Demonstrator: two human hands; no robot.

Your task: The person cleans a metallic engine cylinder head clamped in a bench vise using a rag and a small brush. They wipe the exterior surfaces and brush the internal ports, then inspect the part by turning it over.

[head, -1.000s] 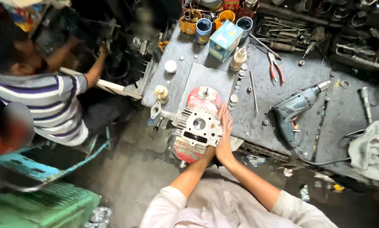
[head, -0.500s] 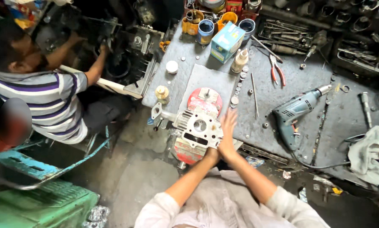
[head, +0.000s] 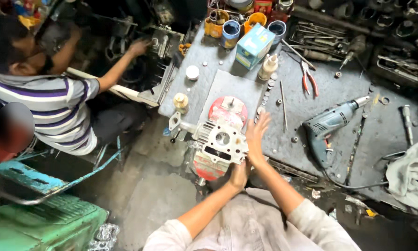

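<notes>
The engine block point(head: 220, 142), red and silver, overhangs the grey tabletop point(head: 357, 139) edge, the left hand point(head: 239, 174) cupped beneath it, the right hand point(head: 257, 135) open flat against its side. A blue drill point(head: 327, 125) lies near; the left palm's grip is hidden.

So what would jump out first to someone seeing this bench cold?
The red and silver engine block at the bench's near edge, with the left hand under its near side and the right hand against its right. Next, the blue power drill lying to the right, and a person in a striped shirt working at left.
</notes>
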